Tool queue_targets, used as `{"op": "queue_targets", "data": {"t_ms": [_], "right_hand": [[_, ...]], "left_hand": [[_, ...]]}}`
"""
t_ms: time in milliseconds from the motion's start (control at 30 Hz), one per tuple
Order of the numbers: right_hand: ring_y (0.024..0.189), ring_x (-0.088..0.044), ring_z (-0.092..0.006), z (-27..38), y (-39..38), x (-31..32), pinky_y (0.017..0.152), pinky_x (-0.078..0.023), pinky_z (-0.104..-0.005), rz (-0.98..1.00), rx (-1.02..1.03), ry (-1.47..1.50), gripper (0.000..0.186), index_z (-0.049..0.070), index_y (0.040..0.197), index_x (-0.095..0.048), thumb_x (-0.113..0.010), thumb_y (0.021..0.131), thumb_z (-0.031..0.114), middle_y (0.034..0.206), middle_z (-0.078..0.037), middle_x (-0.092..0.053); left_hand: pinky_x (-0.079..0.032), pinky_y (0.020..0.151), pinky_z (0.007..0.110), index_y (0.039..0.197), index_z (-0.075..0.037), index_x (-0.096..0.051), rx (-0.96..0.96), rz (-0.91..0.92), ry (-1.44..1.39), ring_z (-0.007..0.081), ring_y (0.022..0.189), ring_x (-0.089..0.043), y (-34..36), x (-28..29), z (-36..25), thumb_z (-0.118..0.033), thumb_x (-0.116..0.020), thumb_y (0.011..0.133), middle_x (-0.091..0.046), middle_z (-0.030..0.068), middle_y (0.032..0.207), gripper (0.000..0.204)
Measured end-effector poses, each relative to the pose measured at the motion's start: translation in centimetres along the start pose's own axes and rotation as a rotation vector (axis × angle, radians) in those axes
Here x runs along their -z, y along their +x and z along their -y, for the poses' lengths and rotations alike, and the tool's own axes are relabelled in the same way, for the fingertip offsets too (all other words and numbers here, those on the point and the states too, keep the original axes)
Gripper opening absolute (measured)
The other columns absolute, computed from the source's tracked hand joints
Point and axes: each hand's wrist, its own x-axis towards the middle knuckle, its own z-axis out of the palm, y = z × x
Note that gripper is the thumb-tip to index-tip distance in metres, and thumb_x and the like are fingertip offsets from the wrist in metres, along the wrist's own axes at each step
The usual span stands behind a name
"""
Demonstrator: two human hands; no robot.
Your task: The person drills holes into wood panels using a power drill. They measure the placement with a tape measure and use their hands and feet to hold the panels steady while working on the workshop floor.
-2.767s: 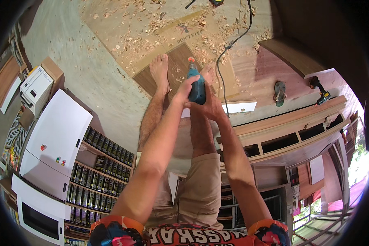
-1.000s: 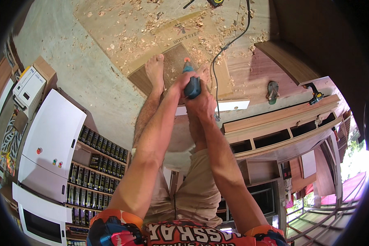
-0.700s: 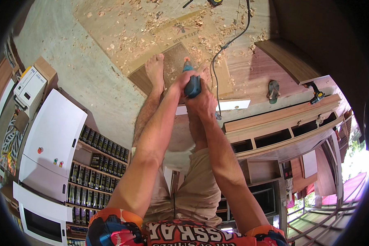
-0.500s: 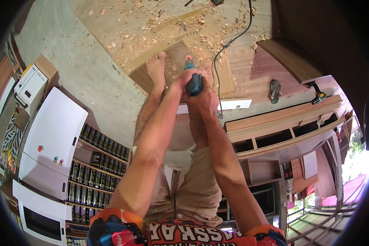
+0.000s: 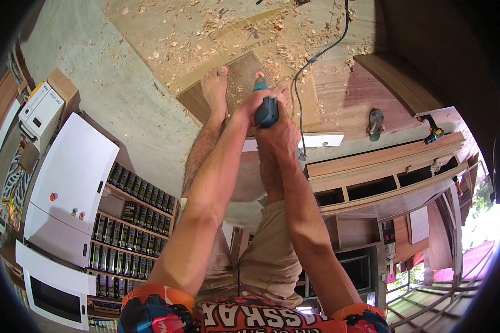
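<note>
Both my hands grip a teal power drill [image 5: 266, 112], held pointing away from me between my bare feet. My left hand [image 5: 251, 107] wraps over its body from the left, and my right hand [image 5: 284, 135] is closed on it from the right and below. An orange-red bit [image 5: 259, 74] at the drill's tip is over a brown wood board [image 5: 240, 69], which my left foot [image 5: 215, 89] stands on; whether the bit touches it is hard to tell. Pale dust speckles the board around the bit. My right foot [image 5: 283, 89] is partly hidden by the drill.
Cardboard [image 5: 178, 55] strewn with shavings lies beneath. A black cord [image 5: 300, 100] runs on the right, near a sandal [image 5: 376, 124], a second drill [image 5: 433, 133] and long wooden carcasses [image 5: 383, 180]. A white panelled cabinet [image 5: 66, 177] and shelves of dark packages [image 5: 133, 227] are at left.
The pale dust on the board near the bit has grown since the earliest frame. My grip is much the same; drill and surroundings have shifted slightly in view.
</note>
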Motion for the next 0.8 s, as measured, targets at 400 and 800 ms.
{"op": "queue_targets", "data": {"t_ms": [400,800], "right_hand": [[0.100,-0.077,-0.0485,-0.9,0.7,-0.9,0.085,-0.060,-0.0568,-0.004,0.007,-0.052,0.094,0.020,0.156,-0.056,-0.090,0.071,0.044,0.104,-0.027,-0.080],[0.103,-0.077,-0.0483,-0.4,0.3,-0.4,0.089,-0.061,-0.0550,-0.008,-0.022,-0.001,0.091,0.016,0.153,-0.058,-0.090,0.073,0.047,0.107,-0.027,-0.080]], "left_hand": [[-0.055,0.052,0.035,0.088,-0.009,-0.067,0.011,-0.004,-0.011,0.0180,0.056,-0.064,-0.1,0.0,0.1,-0.023,-0.074,0.092,-0.067,0.0041,0.076,0.016],[-0.054,0.052,0.036,0.088,-0.009,-0.068,0.019,-0.032,0.020,0.0183,0.055,-0.064,-0.2,-0.6,-0.4,-0.024,-0.074,0.091,-0.067,0.0041,0.075,0.016]]}}
